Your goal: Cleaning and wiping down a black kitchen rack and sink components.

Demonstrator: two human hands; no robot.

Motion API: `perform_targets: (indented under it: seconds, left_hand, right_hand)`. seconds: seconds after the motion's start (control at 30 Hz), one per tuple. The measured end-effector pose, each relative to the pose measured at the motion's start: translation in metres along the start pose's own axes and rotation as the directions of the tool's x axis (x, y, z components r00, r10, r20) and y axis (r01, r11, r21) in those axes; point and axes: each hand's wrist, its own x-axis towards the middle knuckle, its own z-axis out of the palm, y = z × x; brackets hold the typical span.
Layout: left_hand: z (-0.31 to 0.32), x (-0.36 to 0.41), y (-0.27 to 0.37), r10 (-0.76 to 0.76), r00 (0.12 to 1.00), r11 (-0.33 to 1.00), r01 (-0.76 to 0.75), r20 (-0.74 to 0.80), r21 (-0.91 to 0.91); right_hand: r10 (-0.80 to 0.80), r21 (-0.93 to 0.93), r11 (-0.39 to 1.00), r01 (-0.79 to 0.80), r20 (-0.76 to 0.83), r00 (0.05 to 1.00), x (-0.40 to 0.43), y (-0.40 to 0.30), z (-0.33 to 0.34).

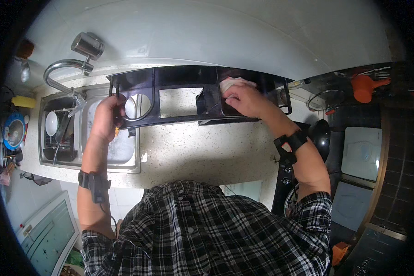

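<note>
A long black rack (183, 76) with a round hole, a rectangular cutout and bent rod rails spans the counter against the wall. My left hand (112, 112) grips its left end over the sink, thumb and fingers closed round the edge. Inside the right part of the rack, my right hand (243, 96) holds a crumpled pale pink cloth (236, 82) against the black surface. Part of the cloth lies hidden beneath my fingers.
A steel double sink (136, 162) with a chrome faucet (58, 65) lies left; a white bowl (51, 123) sits in its left basin. Speckled counter (193, 151) spreads before me. To the right are a black stove (279, 186), a dark pan (320, 139) and an orange container (364, 88).
</note>
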Motion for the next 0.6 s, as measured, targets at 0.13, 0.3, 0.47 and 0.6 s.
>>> perform_targets:
  seconds: [0.13,0.3,0.47,0.6]
  left_hand:
    - [-0.005,-0.002,0.002,-0.005,1.000,1.000,0.005,0.003,0.011]
    - [0.000,-0.004,0.002,-0.004,1.000,1.000,0.003,0.024,0.018]
    - [0.002,-0.005,0.004,0.000,1.000,1.000,0.000,0.007,0.006]
    - [0.005,-0.008,0.004,-0.009,1.000,1.000,0.009,-0.021,0.002]
  right_hand:
    - [0.226,0.418,0.836,-0.356,0.328,0.917,-0.004,0.001,-0.013]
    - [0.297,0.155,0.944,-0.290,-0.021,0.955,-0.006,-0.018,-0.015]
    - [0.056,0.221,0.970,-0.103,0.210,0.976,0.018,-0.021,-0.013]
    - [0.225,0.177,0.944,-0.279,0.277,0.934,0.006,-0.008,-0.015]
